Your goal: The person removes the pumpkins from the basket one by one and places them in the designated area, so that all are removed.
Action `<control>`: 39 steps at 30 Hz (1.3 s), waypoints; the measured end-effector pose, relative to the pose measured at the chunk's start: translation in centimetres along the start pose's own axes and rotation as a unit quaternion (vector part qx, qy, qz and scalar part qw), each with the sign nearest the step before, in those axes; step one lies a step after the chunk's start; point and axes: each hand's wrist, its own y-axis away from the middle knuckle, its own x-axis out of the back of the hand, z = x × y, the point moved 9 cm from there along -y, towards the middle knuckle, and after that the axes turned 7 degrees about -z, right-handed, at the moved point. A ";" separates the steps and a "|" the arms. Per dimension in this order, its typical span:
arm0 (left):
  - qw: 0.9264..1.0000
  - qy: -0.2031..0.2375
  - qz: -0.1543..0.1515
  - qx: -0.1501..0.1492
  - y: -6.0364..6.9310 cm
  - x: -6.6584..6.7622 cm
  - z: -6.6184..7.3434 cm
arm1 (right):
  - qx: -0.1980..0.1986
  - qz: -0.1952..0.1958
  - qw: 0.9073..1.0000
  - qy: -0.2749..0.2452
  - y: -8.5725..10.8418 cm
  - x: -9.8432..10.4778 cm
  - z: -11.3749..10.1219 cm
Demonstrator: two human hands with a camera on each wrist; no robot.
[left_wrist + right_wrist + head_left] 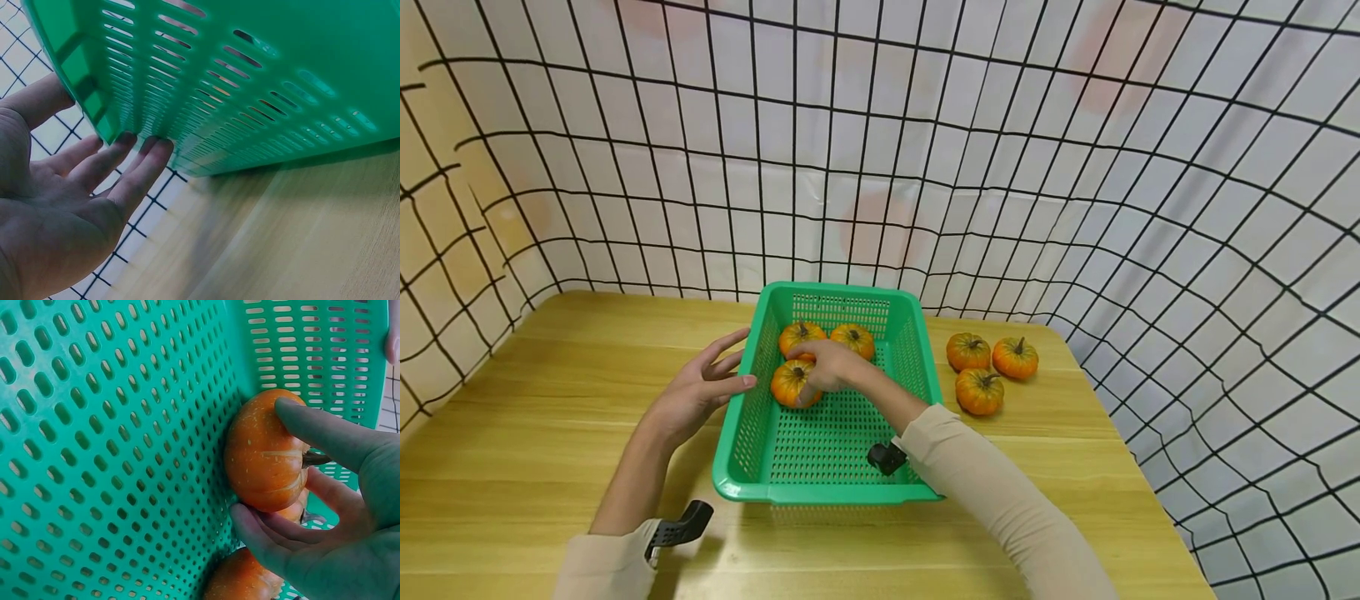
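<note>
Inside a green plastic basket (823,450) sit three small orange pumpkins. My right hand (835,367) reaches in and holds the front-left pumpkin (788,385), with thumb and fingers on opposite sides of it. In the right wrist view this pumpkin (259,456) rests on the perforated floor, its stem toward my palm. Behind it are a back-left pumpkin (797,335) and a back-right pumpkin (856,338). My left hand (688,398) is at the basket's left side. In the left wrist view its loosely extended fingers (147,165) touch the slotted outer wall, thumb up at the rim.
Three more pumpkins (979,392) are grouped on the wooden table (1037,467), right of the basket. A white wall covering with a black grid (865,167) rises behind the table and along its sides. Each wrist carries a black camera mount (681,527).
</note>
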 end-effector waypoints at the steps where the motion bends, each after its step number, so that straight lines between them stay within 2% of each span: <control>1: 1.000 -0.001 0.000 0.000 0.0 0.0 0.0 | -0.001 0.000 1.000 0.000 0.0 0.0 0.0; 31: 1.000 0.008 -0.004 -0.006 0.1 0.0 0.2 | 0.001 0.006 1.000 0.005 0.0 0.0 -0.3; 39: 1.000 0.003 -0.002 0.000 0.0 0.0 0.2 | 0.001 0.016 1.000 0.015 0.4 0.6 -0.2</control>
